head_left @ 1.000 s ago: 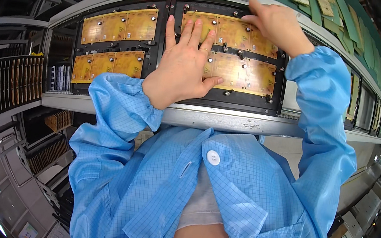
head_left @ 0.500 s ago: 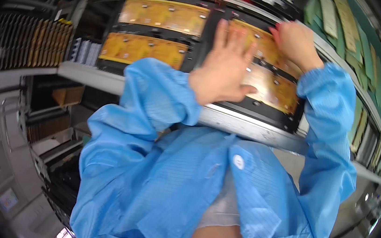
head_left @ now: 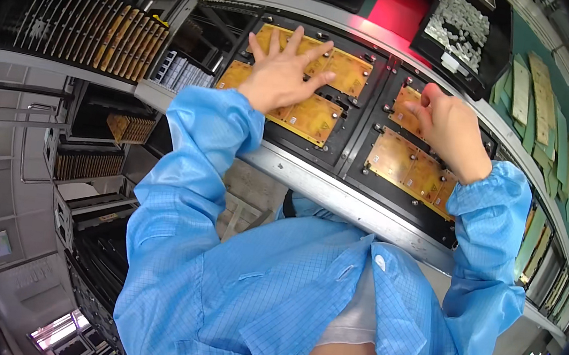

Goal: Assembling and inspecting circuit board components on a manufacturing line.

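Observation:
Two black carrier frames (head_left: 362, 176) lie side by side in front of me, each holding yellow-brown circuit boards. My left hand (head_left: 286, 72) is open, fingers spread over the upper board (head_left: 349, 73) of the left frame. Below its palm lies the lower left board (head_left: 312, 117), partly covered by my wrist. Over the upper board (head_left: 405, 107) of the right frame, my right hand (head_left: 448, 126) is closed, thumb and fingers pinched near the small clips; whatever it grips is hidden. The lower right board (head_left: 405, 163) is partly under my right sleeve.
A metal rail (head_left: 378, 220) runs along the near side. Beyond the right frame stands a black tray (head_left: 496, 44) of small pale parts. Upright boards fill a rack (head_left: 105, 31) at the far left. Strips and green sheets (head_left: 528, 135) lie at the right.
My left hand has gone from the right frame to the left frame. My right hand has shifted along the upper right board, staying closed. The whole view has turned and swung.

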Action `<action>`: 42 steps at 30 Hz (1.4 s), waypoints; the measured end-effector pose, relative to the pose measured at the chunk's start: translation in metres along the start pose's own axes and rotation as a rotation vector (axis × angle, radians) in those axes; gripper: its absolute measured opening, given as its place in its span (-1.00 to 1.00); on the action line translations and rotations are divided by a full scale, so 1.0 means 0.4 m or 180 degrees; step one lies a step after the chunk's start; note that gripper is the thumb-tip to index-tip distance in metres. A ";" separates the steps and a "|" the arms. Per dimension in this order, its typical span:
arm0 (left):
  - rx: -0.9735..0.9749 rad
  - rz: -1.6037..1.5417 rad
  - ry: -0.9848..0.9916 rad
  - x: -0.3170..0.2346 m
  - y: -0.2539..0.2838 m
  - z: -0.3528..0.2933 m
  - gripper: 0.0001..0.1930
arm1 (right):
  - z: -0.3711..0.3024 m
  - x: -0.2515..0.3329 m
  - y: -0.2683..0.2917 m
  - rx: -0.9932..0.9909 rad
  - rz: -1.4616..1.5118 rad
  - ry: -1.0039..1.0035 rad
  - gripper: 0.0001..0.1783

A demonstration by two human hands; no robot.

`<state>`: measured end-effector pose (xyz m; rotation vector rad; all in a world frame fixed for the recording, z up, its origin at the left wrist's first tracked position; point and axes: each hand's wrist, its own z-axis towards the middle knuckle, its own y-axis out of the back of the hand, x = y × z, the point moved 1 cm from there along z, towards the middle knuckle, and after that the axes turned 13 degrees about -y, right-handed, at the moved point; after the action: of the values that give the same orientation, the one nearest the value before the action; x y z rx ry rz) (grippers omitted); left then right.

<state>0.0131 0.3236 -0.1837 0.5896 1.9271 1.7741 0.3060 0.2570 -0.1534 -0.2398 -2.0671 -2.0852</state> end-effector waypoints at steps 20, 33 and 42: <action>-0.0129 -0.0330 -0.0306 0.093 0.030 -0.163 -0.38 | -0.071 0.112 0.037 0.0393 0.0463 0.0820 -0.80; -0.0716 -0.0734 -0.0978 0.105 -0.010 -0.149 -0.52 | -0.068 0.130 0.037 0.0525 0.0597 0.0897 -0.81; -0.0522 -0.0869 -0.0928 0.079 0.056 -0.105 -0.59 | -0.053 0.143 0.035 0.0489 0.0686 0.0977 -0.82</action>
<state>-0.0371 0.3106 -0.1600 0.4720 1.5660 1.5590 0.2546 0.2342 -0.1260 -0.1050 -1.9114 -1.7092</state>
